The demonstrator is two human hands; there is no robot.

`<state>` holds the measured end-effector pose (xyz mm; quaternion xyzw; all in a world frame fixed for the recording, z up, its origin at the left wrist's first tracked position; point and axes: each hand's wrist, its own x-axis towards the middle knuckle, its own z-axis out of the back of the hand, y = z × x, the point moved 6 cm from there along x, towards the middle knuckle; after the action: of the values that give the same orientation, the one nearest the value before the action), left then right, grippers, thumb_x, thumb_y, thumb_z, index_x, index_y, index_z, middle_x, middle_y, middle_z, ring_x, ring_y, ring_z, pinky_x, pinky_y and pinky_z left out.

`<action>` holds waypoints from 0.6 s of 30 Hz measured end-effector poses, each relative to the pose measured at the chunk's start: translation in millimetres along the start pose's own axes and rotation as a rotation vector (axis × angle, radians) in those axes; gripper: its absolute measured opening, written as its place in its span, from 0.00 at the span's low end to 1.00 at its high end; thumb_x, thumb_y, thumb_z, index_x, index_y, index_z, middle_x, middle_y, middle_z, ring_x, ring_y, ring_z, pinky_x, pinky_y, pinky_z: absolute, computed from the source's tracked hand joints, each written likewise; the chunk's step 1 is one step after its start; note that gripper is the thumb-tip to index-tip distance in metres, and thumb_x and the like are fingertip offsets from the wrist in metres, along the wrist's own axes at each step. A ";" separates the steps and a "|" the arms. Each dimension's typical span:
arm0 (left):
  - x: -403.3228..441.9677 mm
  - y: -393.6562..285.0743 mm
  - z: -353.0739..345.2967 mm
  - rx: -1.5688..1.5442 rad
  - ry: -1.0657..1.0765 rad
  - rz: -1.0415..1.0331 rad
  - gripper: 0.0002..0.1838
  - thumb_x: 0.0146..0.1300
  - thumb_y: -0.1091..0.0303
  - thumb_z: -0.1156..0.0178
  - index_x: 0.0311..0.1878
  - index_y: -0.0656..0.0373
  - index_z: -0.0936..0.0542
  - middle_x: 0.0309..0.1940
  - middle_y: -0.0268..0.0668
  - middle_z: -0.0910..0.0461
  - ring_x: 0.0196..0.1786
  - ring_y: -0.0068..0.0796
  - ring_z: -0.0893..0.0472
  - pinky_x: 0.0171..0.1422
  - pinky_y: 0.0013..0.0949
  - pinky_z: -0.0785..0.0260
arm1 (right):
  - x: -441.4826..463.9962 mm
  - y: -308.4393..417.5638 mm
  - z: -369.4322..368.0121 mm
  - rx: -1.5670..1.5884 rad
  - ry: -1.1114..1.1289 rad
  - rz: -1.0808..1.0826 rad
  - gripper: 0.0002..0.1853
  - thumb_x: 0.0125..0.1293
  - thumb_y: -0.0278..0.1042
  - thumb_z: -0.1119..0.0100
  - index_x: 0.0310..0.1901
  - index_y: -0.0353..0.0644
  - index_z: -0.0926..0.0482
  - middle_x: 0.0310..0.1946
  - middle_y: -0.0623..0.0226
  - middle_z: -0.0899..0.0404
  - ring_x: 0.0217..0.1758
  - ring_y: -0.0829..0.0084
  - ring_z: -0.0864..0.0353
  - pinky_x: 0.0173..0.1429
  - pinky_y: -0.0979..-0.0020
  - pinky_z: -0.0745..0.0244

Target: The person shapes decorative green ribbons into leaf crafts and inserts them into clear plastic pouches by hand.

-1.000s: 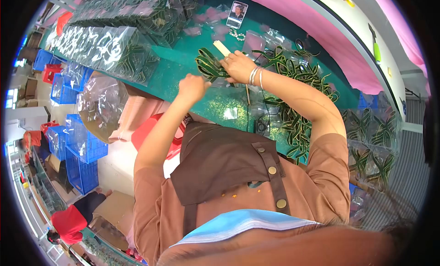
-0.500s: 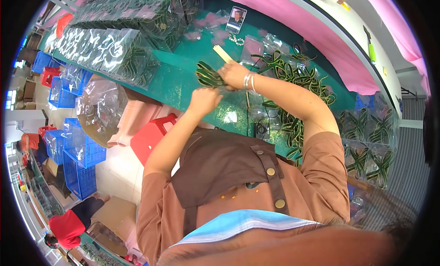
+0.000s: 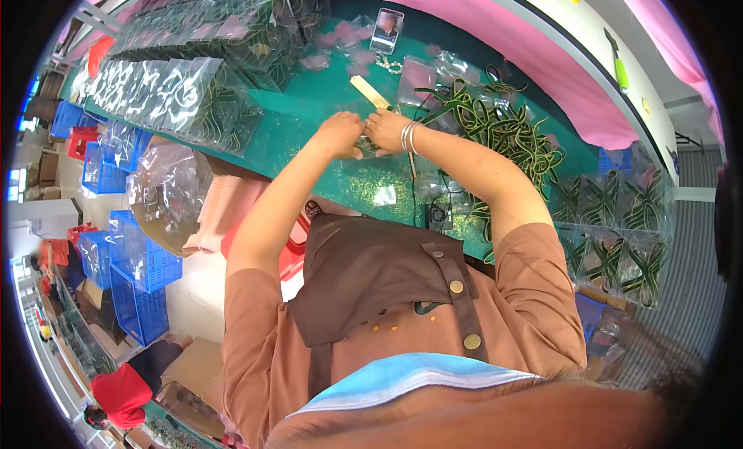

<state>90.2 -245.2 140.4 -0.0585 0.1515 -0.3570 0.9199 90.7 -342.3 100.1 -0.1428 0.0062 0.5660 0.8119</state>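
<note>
My left hand [image 3: 339, 135] and my right hand [image 3: 387, 130] meet above the green table, fingers curled inward. Between them shows a small dark part of a bundle of green ribbon strips [image 3: 367, 144]; the hands cover most of it. Bangles circle my right wrist. A pale yellow flat strip [image 3: 368, 91] lies just beyond my right hand. To the right spreads a loose heap of green ribbon strips with yellow edges [image 3: 503, 131].
Clear bags with green strips [image 3: 178, 101] stand in rows at left. A phone [image 3: 387, 31] and beads [image 3: 388, 64] lie at the back. A small black device [image 3: 439, 215] sits near the front edge. Blue crates [image 3: 139, 298] and a red stool [image 3: 292, 255] stand below.
My left hand has come up against my right hand. The green bundle, spread out in sight before, is now mostly covered by both hands.
</note>
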 end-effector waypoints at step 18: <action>9.8 26.0 -50.0 0.407 0.162 0.232 0.41 0.43 0.33 0.31 0.54 0.54 0.22 0.49 0.36 0.21 0.55 0.35 0.23 0.59 0.41 0.35 | -49.8 -97.1 21.5 1.249 -0.798 -0.628 0.15 0.59 0.42 0.32 0.39 0.39 0.15 0.34 0.57 0.15 0.38 0.64 0.15 0.47 0.66 0.21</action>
<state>97.6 -232.6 85.0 0.1747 0.1553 -0.2759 0.9323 159.0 -413.8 151.1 0.5554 -0.0095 0.2117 0.8041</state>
